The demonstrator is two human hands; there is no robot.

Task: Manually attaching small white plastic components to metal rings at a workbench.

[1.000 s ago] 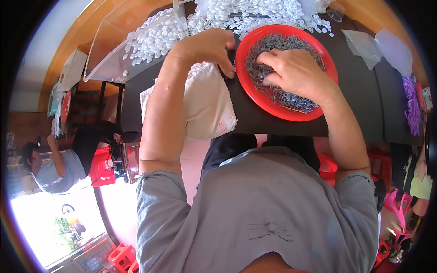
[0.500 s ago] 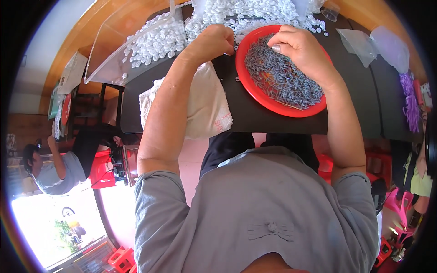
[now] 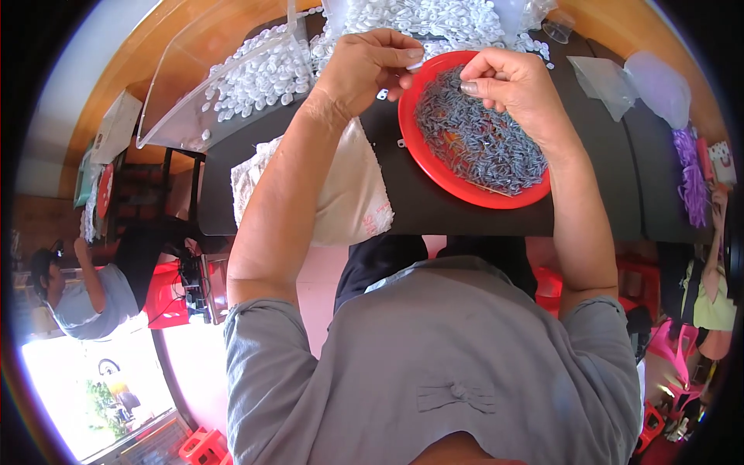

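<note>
A small white plastic piece (image 3: 415,66) is pinched between the thumb and forefinger of my left hand (image 3: 363,71), just off the far left rim of a red plate (image 3: 408,124). The plate holds a heap of small grey screw-like pieces (image 3: 496,155). Over the heap's far side, my right hand (image 3: 513,89) has thumb and forefinger pressed together. What they hold, if anything, I cannot make out. One loose white piece (image 3: 382,94) lies under my left fingers. Many more white pieces (image 3: 434,19) are piled beyond my hands.
A folded cream cloth (image 3: 353,194) lies beneath my left forearm. At the far left, a clear plastic bin (image 3: 174,101) holds more white pieces. Clear plastic bags (image 3: 659,89) and purple ribbon (image 3: 688,174) are at the right. Another person (image 3: 101,294) sits at the left.
My left hand has come back from the white pieces toward the plate, and a white piece now shows in its fingers. My right hand stays over the grey pieces, its fingertips slightly lower.
</note>
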